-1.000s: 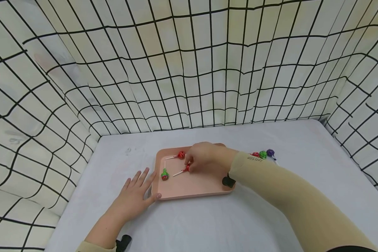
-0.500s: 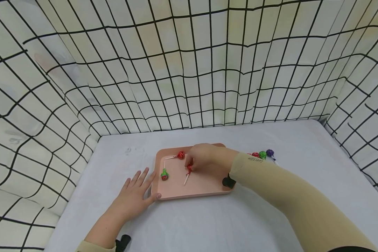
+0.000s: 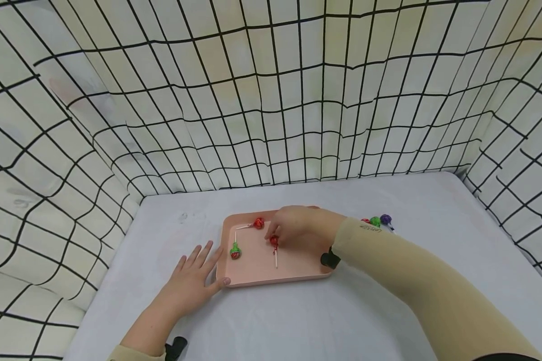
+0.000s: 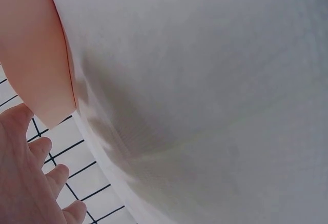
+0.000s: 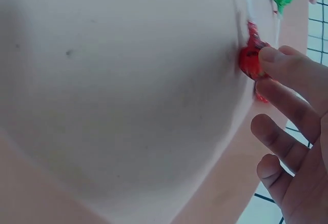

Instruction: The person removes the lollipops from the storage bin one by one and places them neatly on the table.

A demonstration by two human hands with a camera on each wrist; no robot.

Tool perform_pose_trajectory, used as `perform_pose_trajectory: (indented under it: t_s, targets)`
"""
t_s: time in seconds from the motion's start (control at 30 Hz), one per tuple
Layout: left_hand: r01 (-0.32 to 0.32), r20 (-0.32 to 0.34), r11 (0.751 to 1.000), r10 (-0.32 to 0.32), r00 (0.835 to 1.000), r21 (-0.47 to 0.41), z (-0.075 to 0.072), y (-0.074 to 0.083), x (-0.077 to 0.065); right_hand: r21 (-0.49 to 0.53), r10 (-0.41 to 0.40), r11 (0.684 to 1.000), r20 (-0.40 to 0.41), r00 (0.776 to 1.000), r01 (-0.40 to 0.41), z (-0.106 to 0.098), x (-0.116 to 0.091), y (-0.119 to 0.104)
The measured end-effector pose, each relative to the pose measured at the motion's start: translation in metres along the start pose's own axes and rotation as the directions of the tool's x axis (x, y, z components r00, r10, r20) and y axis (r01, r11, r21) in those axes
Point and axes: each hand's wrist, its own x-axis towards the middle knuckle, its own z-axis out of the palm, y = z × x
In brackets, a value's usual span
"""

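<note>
My right hand [image 3: 291,223] is over the pink tray [image 3: 253,278], pinching the head of a red lollipop [image 5: 251,62] between thumb and fingers. In the head view that lollipop's white stick points toward the tray's near edge. Another red lollipop [image 3: 258,223] lies behind it near the far rim, stick to the left. Along the left side lies a green lollipop [image 3: 235,251], its stick toward the far side. My left hand [image 3: 191,276] lies beside the tray's near left corner with fingers spread, thumb and fingertips at the rim.
On the white table [image 3: 343,321], right of the tray, lie a green lollipop [image 3: 375,221], a purple lollipop [image 3: 386,219] and a red one [image 3: 365,220], partly behind my right sleeve. A white, black-gridded cloth wall [image 3: 280,120] rises around the back and sides.
The red lollipop in my right hand has turned: its stick swung from pointing left to pointing toward the tray's near edge. My left hand has stayed in place.
</note>
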Motion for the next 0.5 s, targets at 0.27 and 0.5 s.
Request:
perform_pose_trajectory:
  t_s: [0.27,0.5]
  targets:
    - [0.004,0.009,1.000,-0.004,1.000,-0.012,0.0017,-0.0003,0.0015,0.017,0.001,1.000,-0.029,1.000,-0.001,-0.0024,0.0014,0.0022]
    - [0.005,0.001,1.000,-0.005,1.000,-0.001,0.0025,-0.0002,0.0021,0.019,0.012,1.000,-0.025,1.000,-0.012,0.0038,0.0044,0.0032]
